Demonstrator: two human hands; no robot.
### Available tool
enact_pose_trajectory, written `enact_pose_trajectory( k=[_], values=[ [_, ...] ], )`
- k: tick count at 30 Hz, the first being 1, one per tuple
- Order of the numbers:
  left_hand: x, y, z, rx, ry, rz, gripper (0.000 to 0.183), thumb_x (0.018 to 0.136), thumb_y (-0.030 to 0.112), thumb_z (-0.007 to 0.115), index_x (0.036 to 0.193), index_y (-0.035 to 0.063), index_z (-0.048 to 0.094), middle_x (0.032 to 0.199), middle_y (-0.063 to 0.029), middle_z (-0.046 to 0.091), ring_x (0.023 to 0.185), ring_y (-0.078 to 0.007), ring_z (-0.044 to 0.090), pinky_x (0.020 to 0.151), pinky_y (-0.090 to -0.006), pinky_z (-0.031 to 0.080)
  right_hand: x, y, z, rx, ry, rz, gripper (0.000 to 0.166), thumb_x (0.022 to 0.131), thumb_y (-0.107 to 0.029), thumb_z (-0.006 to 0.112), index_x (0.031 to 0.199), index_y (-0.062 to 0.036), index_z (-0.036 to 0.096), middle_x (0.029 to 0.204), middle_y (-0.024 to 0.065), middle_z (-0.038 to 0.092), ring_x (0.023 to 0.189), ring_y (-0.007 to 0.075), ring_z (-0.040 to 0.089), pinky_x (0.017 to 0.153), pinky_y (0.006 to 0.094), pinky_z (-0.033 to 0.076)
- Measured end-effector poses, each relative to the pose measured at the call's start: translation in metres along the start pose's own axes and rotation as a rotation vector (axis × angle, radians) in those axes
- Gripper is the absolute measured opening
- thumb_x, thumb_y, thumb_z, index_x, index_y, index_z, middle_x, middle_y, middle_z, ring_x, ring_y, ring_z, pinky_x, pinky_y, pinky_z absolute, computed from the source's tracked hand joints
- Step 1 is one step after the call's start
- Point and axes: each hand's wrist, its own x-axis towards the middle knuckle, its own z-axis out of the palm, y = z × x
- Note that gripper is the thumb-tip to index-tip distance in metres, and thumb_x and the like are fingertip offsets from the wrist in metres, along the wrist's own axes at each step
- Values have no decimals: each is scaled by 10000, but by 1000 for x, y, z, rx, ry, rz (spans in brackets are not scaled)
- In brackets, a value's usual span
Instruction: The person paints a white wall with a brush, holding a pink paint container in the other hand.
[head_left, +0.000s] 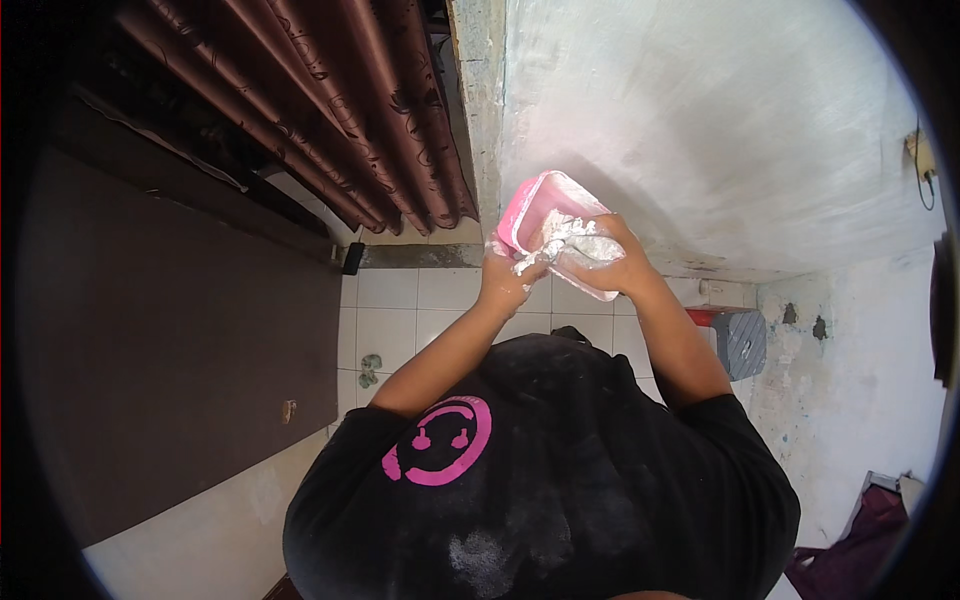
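Note:
A pink plastic tub (517, 211), its rim smeared white, is held in front of the wall at the middle of the view. My left hand (506, 266) grips the near left corner of the tub, its fingers coated with white paste. Over the tub's near right side lies my right hand (604, 259), also smeared white. A lump of white paste (559, 232) sits by my right fingers, inside the tub and over its edge. Whether my right hand holds a tool under the paste, I cannot tell.
A pale plastered wall (675, 135) rises ahead, beside a doorway with a brown curtain (360, 112). A dark door panel (187, 322) stands at the left. On the tiled floor (386, 289) are a grey stool (742, 345) at the right and a greenish crumpled thing (370, 370) at the left.

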Motion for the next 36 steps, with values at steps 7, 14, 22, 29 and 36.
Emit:
enact_pose_trajectory(
  k=[7, 14, 22, 29, 36],
  values=[
    [-6, 7, -1, 8, -7, -22, 618, 779, 15, 675, 1284, 51, 322, 1226, -121, 507, 1045, -228, 585, 774, -351, 570, 2, -6, 9, 54, 80, -6, 341, 648, -294, 798, 839, -50, 658, 841, 111, 635, 793, 237, 631, 711, 324, 497],
    [-5, 4, -8, 38, 17, 20, 634, 758, 18, 719, 1254, -7, 326, 1196, -137, 525, 985, -211, 606, 713, -316, 580, 5, 19, 23, -2, 110, 4, 449, 648, -304, 810, 970, -46, 635, 950, 112, 611, 873, 229, 627, 754, 323, 506],
    [-7, 12, -8, 9, 14, -42, 582, 790, 27, 675, 1268, 61, 344, 1209, -112, 525, 1011, -214, 605, 761, -338, 574, 7, 2, 12, 108, 28, 55, 391, 700, -289, 774, 952, -21, 641, 835, 78, 675, 755, 177, 651, 692, 307, 521],
    [-9, 21, -11, -135, 30, 1, 591, 774, -8, 689, 1243, 42, 333, 1183, -125, 520, 981, -200, 612, 705, -303, 580, -2, -20, -2, 326, 71, 71, 187, 846, -136, 670, 916, 25, 607, 839, 82, 671, 627, 106, 603, 562, 271, 494],
    [-13, 30, -12, 41, -11, 37, 499, 838, 124, 662, 1279, 95, 430, 1160, -56, 575, 976, -145, 619, 708, -284, 565, 10, -49, 5, 389, 94, 269, 204, 882, -166, 640, 957, 23, 634, 874, 86, 683, 672, 124, 610, 618, 280, 495]
  ],
)
